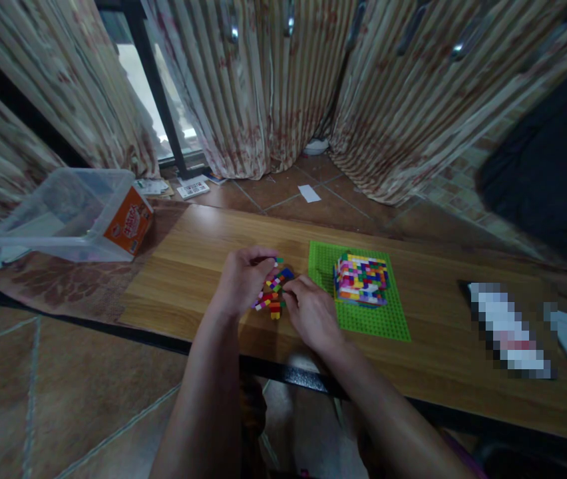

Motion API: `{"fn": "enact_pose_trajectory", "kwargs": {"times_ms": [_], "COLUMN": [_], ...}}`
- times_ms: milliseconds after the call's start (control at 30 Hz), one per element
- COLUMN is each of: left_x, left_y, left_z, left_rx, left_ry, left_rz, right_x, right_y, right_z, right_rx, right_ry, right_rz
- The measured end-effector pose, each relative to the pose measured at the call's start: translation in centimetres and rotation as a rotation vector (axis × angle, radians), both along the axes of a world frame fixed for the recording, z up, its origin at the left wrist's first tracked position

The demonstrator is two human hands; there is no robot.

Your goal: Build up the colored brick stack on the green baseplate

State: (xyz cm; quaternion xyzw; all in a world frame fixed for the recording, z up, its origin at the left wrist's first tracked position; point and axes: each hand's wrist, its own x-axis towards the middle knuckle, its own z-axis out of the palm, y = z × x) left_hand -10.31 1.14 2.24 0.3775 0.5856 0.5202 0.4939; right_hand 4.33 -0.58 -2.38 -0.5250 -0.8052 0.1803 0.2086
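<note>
Basically, left hand (243, 279) has thumb and finger closed on a small green brick (280, 260); right hand (311, 309) is at the loose bricks (275, 307), too blurred to tell if it's clamped on one. Loose bricks sit on the table (174, 266) between the hands, beside the green baseplate (373, 326) carrying the brick build (361, 279). Risks: crowded fingertips could scatter pieces; right hand near the baseplate could nudge it

Both forearms are bare: the left forearm (208, 379) runs in from seven o'clock, the right forearm (380, 392) from between four and five. The left hand (241, 283) bends toward two o'clock; the right hand (316, 313), curled and back upward, points toward ten, near the left but apart.
</note>
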Motion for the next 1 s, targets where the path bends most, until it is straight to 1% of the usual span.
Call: {"fn": "enact_pose_trajectory", "kwargs": {"times_ms": [267,367,433,500,567,700,767,867,1000], "left_x": [0.0,0.1,0.1,0.1,0.3,0.6,0.9,1.4,1.9], "left_y": [0.1,0.0,-0.1,-0.1,0.0,-0.1,-0.2,-0.3,-0.2], "left_z": [-0.1,-0.1,-0.1,0.0,0.0,0.3,0.4,0.5,0.4], "left_rx": [-0.010,-0.015,-0.019,-0.028,-0.042,-0.053,-0.043,-0.035,-0.038], "left_ry": [-0.016,-0.007,-0.002,-0.013,-0.036,-0.081,-0.095,-0.114,-0.134], "left_rz": [-0.025,-0.037,-0.046,-0.056,-0.071,-0.113,-0.133,-0.154,-0.174], "right_x": [0.5,0.6,0.8,0.9,1.0,1.0,0.9,0.9,1.0], "right_y": [0.0,0.1,0.1,0.2,0.3,0.8,1.1,1.4,1.4], "right_z": [-0.1,-0.2,0.0,0.2,0.5,0.9,1.1,1.4,1.7], "right_rx": [-0.022,-0.017,-0.004,-0.009,-0.052,-0.223,-0.287,-0.336,-0.362], "right_ry": [0.043,0.054,0.116,0.247,0.454,0.923,1.086,1.205,1.240], "right_rz": [0.056,0.043,0.032,0.001,-0.070,-0.211,-0.248,-0.274,-0.319]}}
